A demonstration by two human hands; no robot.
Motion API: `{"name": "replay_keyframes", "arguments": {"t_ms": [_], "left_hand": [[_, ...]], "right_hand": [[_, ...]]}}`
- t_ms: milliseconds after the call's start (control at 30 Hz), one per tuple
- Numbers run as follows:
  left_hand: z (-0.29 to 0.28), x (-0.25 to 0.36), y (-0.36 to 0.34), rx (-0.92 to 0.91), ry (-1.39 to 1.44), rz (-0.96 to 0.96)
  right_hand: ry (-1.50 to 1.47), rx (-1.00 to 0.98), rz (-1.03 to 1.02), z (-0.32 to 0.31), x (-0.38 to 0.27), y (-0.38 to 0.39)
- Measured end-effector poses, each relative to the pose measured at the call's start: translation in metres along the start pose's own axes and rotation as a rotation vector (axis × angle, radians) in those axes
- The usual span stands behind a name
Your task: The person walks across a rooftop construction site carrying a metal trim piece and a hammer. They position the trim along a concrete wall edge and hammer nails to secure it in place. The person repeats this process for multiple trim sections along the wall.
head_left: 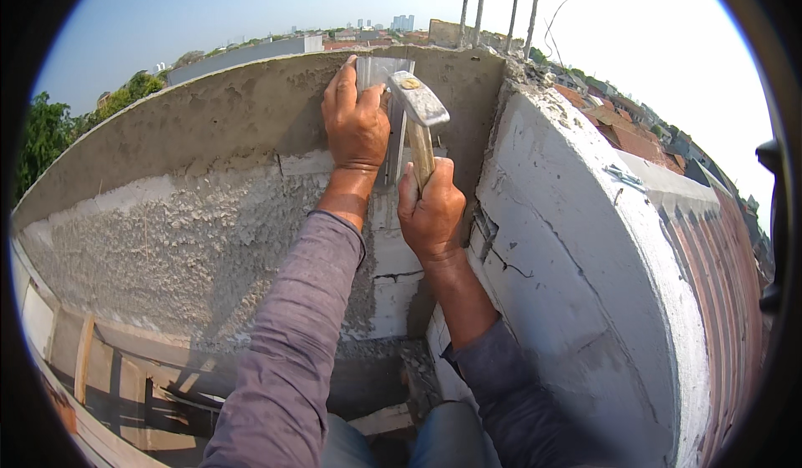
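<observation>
My right hand [434,209] is wrapped round the wooden handle of a hammer [420,104]. Its worn metal head is raised in front of the wall's corner. Just left of it, my left hand [357,125] grips the edge of a grey metal channel [391,146]. The channel stands upright against the wall, its bent top end level with the wall's upper edge. Between my left thumb and forefinger, any small thing such as a nail is hidden. The hammer head covers part of the channel.
A rough, partly plastered wall [167,242] runs left. On the right, a white block wall [576,259] meets it, with steel rods [480,4] rising near the corner. Corrugated roofing [706,242] lies beyond. Timber framing [109,359] is below left, under my arms.
</observation>
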State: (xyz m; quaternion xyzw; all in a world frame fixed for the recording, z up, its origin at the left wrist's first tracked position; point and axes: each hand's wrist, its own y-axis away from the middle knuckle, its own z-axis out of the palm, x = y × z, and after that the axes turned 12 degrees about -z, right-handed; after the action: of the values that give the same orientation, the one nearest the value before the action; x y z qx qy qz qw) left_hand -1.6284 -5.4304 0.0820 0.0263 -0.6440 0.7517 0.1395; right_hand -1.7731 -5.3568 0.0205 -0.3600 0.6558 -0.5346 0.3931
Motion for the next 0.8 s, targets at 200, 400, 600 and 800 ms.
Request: {"name": "replay_keyframes", "arguments": {"t_ms": [200, 400, 600, 800], "left_hand": [[-0.001, 0.006, 0.001, -0.018, 0.058, -0.065], [-0.002, 0.003, 0.001, -0.008, 0.043, -0.052], [-0.001, 0.006, 0.001, -0.010, 0.098, -0.064], [-0.001, 0.005, 0.001, -0.030, 0.133, -0.061]], "right_hand": [[-0.073, 0.133, -0.092, -0.009, -0.002, -0.009], [0.048, 0.196, -0.280, -0.006, 0.005, 0.000], [-0.195, 0.109, 0.200, 0.010, 0.027, -0.002], [-0.436, 0.150, 0.278, 0.035, 0.059, -0.041]]}}
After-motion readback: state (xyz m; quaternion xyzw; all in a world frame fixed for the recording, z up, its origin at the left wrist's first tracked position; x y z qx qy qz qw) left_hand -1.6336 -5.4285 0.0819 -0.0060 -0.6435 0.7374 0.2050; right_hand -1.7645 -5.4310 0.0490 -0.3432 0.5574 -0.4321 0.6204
